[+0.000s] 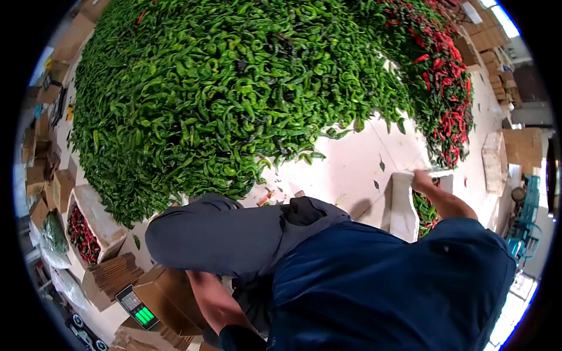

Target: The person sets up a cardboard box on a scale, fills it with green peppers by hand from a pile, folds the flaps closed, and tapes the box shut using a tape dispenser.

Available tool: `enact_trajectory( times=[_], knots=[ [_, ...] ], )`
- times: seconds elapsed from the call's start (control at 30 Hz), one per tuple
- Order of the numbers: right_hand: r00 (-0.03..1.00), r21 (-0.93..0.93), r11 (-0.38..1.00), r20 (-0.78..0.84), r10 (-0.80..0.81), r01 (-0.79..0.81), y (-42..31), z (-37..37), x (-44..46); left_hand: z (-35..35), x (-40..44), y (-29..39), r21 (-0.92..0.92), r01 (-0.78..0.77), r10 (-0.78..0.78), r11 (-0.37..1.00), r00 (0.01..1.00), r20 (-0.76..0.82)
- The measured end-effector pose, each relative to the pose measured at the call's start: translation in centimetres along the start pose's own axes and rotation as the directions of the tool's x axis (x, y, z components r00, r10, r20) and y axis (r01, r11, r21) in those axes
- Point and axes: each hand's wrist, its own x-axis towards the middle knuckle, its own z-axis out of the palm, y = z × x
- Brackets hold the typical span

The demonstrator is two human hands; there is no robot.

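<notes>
My right hand (424, 182) is at the far rim of a white foam box (403, 205), its fingers closed over the edge. Green and red chili peppers (424, 212) lie inside that box, partly covered by my arm. My left forearm (215, 299) reaches down beside an open cardboard carton (170, 295). The left hand itself is hidden behind my bent leg. In front of me spreads a large heap of green chili peppers (222, 93) on the pale floor.
Red and green peppers (449, 111) form a strip at the right. A foam box (108, 231) of red peppers stands left, near stacked flat cardboard (117, 274) and a scale with a lit green display (138, 307). A blue-green metal frame (525, 219) stands far right.
</notes>
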Motion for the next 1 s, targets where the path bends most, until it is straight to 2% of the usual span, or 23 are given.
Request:
enact_trajectory(
  times=[0.07,0.1,0.13,0.2,0.23,0.27,0.3,0.37,0.4,0.47,0.5,0.53,0.57,0.63,0.73,0.83,0.87,0.9,0.97,1.0],
  knots=[
    [0.933,0.092,0.929,-0.012,-0.359,0.358,-8.9,-1.3,3.9,2.2,2.1,1.8,0.002,-0.025,0.025,1.000,0.998,0.064],
    [0.856,0.200,0.834,-0.187,-0.482,0.514,-15.1,-3.0,3.1,3.2,3.3,2.8,-0.003,-0.032,0.032,0.999,0.995,0.096],
    [0.798,0.333,0.730,-0.152,-0.583,0.597,-21.2,-6.3,1.8,3.9,4.4,3.6,-0.008,-0.038,0.039,0.999,0.993,0.113],
    [0.708,0.315,0.647,-0.138,-0.693,0.695,-32.6,-10.9,0.5,5.3,6.9,5.0,-0.027,-0.046,0.049,0.999,0.987,0.156],
    [0.623,0.375,0.527,-0.209,-0.754,0.763,-37.3,-12.5,0.1,5.8,8.1,5.7,-0.041,-0.052,0.058,0.998,0.984,0.171],
    [0.593,0.371,0.528,-0.080,-0.801,0.764,-42.4,-16.6,-2.3,6.0,9.5,6.3,-0.050,-0.055,0.063,0.997,0.981,0.181],
    [0.474,0.359,0.393,-0.174,-0.863,0.847,-47.0,-19.3,-4.2,6.3,10.9,7.0,-0.058,-0.058,0.068,0.997,0.978,0.197],
    [0.331,0.225,0.283,-0.213,-0.919,0.932,-54.9,-26.4,-8.3,6.2,13.5,7.2,-0.075,-0.045,0.059,0.996,0.978,0.202],
    [0.296,0.111,0.276,-0.288,-0.911,0.955,-59.0,-29.3,-9.0,6.4,14.5,7.4,-0.074,-0.036,0.051,0.997,0.978,0.204],
    [0.219,0.060,0.214,-0.441,-0.871,0.975,-66.1,-35.5,-10.8,7.8,15.2,9.0,-0.063,-0.044,0.055,0.997,0.980,0.191],
    [0.251,0.012,0.270,-0.416,-0.874,0.963,-70.0,-38.2,-9.9,9.7,14.5,11.2,-0.042,-0.103,0.108,0.994,0.981,0.159],
    [0.149,-0.107,0.230,-0.492,-0.858,0.967,-73.7,-40.1,-9.0,9.3,16.6,12.2,-0.042,-0.109,0.116,0.993,0.962,0.248],
    [0.193,-0.175,0.302,-0.459,-0.867,0.937,-77.2,-42.1,-8.6,10.3,17.6,13.7,-0.027,-0.176,0.178,0.984,0.960,0.216],
    [0.076,-0.218,0.192,-0.447,-0.891,0.957,-84.4,-43.9,-6.1,11.4,19.9,17.1,-0.083,-0.253,0.265,0.964,0.941,0.211],
    [0.084,-0.256,0.176,-0.334,-0.939,0.951,-91.1,-44.5,-6.8,13.2,24.1,22.4,-0.125,-0.260,0.272,0.957,0.958,0.089],
    [0.164,-0.174,0.231,-0.329,-0.930,0.957,-97.3,-43.2,-5.6,14.5,27.8,26.3,-0.183,-0.234,0.231,0.955,0.972,-0.037],
    [0.238,-0.125,0.283,-0.291,-0.927,0.951,-98.9,-42.8,-5.5,14.8,28.9,27.0,-0.140,-0.213,0.208,0.967,0.977,-0.054],
    [0.237,-0.111,0.285,-0.324,-0.916,0.952,-99.8,-41.5,-5.0,15.1,29.9,27.7,-0.098,-0.190,0.184,0.977,0.980,-0.071],
    [0.257,0.008,0.265,-0.285,-0.923,0.964,-100.0,-42.4,-5.8,15.9,31.2,28.5,0.051,-0.193,0.199,0.980,0.968,-0.151],
    [0.265,-0.009,0.275,-0.242,-0.933,0.961,-99.6,-42.7,-6.5,16.3,32.0,29.0,0.107,-0.158,0.174,0.982,0.972,-0.159]
  ],
)
